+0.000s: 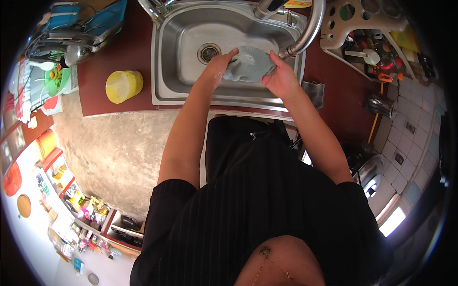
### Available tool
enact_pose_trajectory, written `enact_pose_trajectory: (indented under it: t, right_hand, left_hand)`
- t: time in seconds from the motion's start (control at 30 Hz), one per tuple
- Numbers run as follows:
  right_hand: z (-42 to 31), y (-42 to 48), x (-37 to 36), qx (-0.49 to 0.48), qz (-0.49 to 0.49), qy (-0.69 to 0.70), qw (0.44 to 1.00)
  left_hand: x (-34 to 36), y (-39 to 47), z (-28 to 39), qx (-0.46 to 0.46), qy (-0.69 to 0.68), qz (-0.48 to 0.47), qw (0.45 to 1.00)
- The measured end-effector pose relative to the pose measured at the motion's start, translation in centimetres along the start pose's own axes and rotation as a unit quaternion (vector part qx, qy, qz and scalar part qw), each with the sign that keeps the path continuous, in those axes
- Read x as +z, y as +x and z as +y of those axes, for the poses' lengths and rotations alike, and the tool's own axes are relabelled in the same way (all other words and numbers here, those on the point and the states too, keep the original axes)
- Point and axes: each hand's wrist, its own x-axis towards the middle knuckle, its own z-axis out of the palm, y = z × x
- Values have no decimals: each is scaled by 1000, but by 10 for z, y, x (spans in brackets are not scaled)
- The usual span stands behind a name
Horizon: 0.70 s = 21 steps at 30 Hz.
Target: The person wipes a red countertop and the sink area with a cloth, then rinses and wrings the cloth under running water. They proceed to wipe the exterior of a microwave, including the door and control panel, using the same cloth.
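Observation:
A grey-green cloth (249, 64) is stretched between my two hands over the right half of the stainless steel sink (189, 34). My left hand (219, 67) grips its left edge, thumb on top. On its right edge is my right hand (281, 77), with the thumb up and the fingers partly beneath the cloth. The spout of the curved metal faucet (311, 34) ends just beside my right hand; whether water runs cannot be told. Left of the cloth, the sink's drain strainer (209, 53) is visible.
A yellow container (124, 86) stands on the dark red countertop (96, 71) left of the sink. A dark cloth (313, 93) lies by the sink's right corner. A dish rack (68, 43) with dishes is at upper left, a plastic rack (357, 21) at upper right, and a metal cup (381, 104) at right.

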Motion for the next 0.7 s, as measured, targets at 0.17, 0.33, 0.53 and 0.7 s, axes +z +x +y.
enact_pose_trajectory:
  t: [0.17, 0.33, 0.53, 0.7]
  right_hand:
    - [23, 12, -3, -109, 25, -152, 982]
    - [66, 31, 8, -332, 0, -610, 719]
    - [87, 40, 8, -231, -6, -464, 855]
    - [57, 66, -4, -116, -2, -328, 938]
  left_hand:
    - [12, 4, -23, 34, -260, -35, 964]
    - [53, -13, -30, 17, -50, 106, 993]
    - [17, 58, -67, 67, -167, 75, 981]
    - [50, 12, -41, 14, -174, 44, 984]
